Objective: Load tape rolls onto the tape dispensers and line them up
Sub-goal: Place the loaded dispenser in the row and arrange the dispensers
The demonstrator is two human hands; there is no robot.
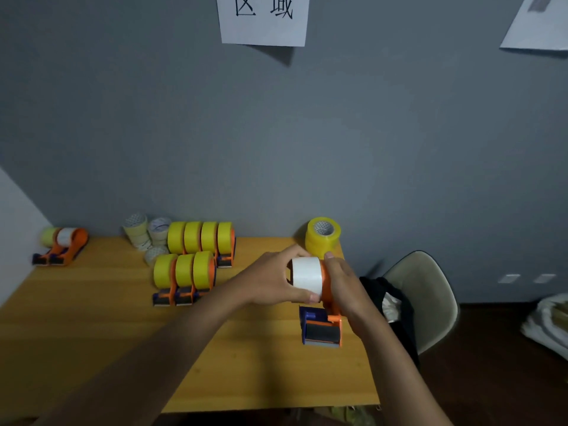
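The orange dispenser [325, 321] sits near the right edge of the tabletop [92, 333], its dark roller end toward the near edge. A white tape roll [307, 279] is at its hub. The left hand [276, 279] wraps the roll, thumb under and fingers over it. The right hand [341, 284] grips the orange side plate, fingers curled along its far side.

Whether the roll is fully seated cannot be determined; the hub is hidden.

Probable faults:
- Roll pressed on askew: the core may bind or ride up, and the roll could slip off when released.
- Uneven push from the left hand: the dispenser may slide toward the right edge, which is close.
- Fingers near the cutter end: risk of contact with the blade.

Farther back, at mid-tabletop, loaded yellow dispensers stand in a front row [184, 276] and a back row [203, 241]. A careless placement could knock these out of line. Spare yellow rolls [322, 241] are stacked at the far right corner, just behind the hands.
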